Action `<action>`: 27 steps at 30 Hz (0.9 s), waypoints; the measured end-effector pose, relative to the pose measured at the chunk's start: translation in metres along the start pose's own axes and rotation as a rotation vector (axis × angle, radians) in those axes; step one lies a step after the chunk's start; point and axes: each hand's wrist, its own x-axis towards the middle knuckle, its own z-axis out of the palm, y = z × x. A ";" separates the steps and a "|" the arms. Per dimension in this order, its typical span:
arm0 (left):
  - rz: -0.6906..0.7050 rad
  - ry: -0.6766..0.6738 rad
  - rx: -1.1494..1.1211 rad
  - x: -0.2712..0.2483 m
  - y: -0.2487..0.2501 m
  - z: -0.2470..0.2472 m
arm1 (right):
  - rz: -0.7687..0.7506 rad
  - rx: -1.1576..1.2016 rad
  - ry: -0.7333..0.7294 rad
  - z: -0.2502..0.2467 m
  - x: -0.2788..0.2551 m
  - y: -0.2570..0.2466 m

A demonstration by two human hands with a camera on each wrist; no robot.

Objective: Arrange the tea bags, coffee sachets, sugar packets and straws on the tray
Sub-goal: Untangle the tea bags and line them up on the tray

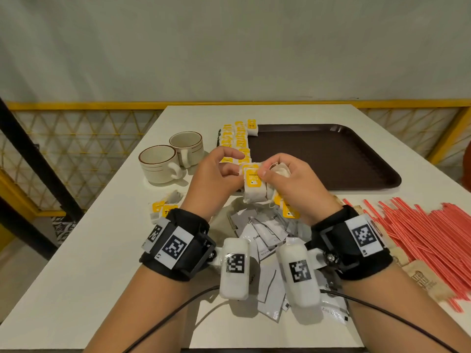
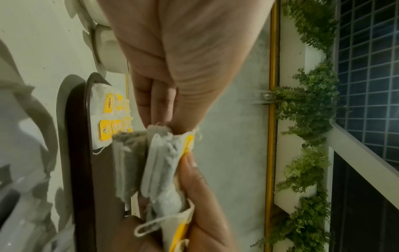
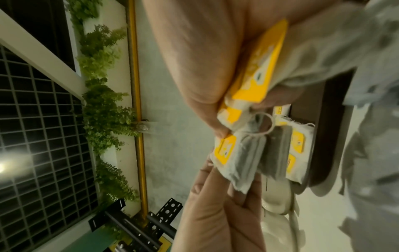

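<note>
Both hands are raised over the near left corner of the brown tray (image 1: 331, 154), working on a bunch of tea bags (image 1: 252, 184) with yellow tags. My right hand (image 1: 265, 167) grips the bunch (image 3: 259, 71) in its palm and pinches its top. My left hand (image 1: 233, 165) pinches the front bag's upper left corner (image 2: 170, 126). More tea bags (image 1: 237, 136) lie in rows along the tray's left edge (image 2: 112, 116). White coffee sachets (image 1: 265, 233) are heaped below my wrists. Red straws (image 1: 420, 233) and brown sugar packets (image 1: 420, 278) lie at the right.
Two cream cups (image 1: 160, 164) stand left of the tray. A few loose tea bags (image 1: 165, 207) lie by my left wrist. The table's left edge borders a yellow mesh railing (image 1: 76, 128). Most of the tray's surface is bare.
</note>
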 end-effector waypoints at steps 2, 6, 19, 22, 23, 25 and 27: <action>0.021 -0.021 0.001 0.001 -0.002 -0.001 | -0.017 -0.044 0.030 -0.001 0.000 0.000; 0.063 -0.145 0.016 -0.002 0.001 0.002 | -0.023 -0.017 0.100 -0.003 0.000 -0.002; 0.001 -0.200 0.298 -0.011 0.000 0.022 | 0.411 0.746 0.251 -0.010 0.010 -0.004; 0.000 -0.278 0.325 -0.017 0.002 0.033 | 0.461 0.786 0.296 -0.009 0.010 -0.002; 0.001 -0.300 0.338 -0.018 0.002 0.035 | 0.462 0.772 0.300 -0.009 0.010 -0.001; 0.013 -0.302 0.370 -0.017 0.002 0.035 | 0.432 0.792 0.297 -0.008 0.011 -0.001; 0.032 -0.244 0.383 -0.014 0.001 0.028 | 0.392 0.853 0.286 -0.010 0.013 -0.001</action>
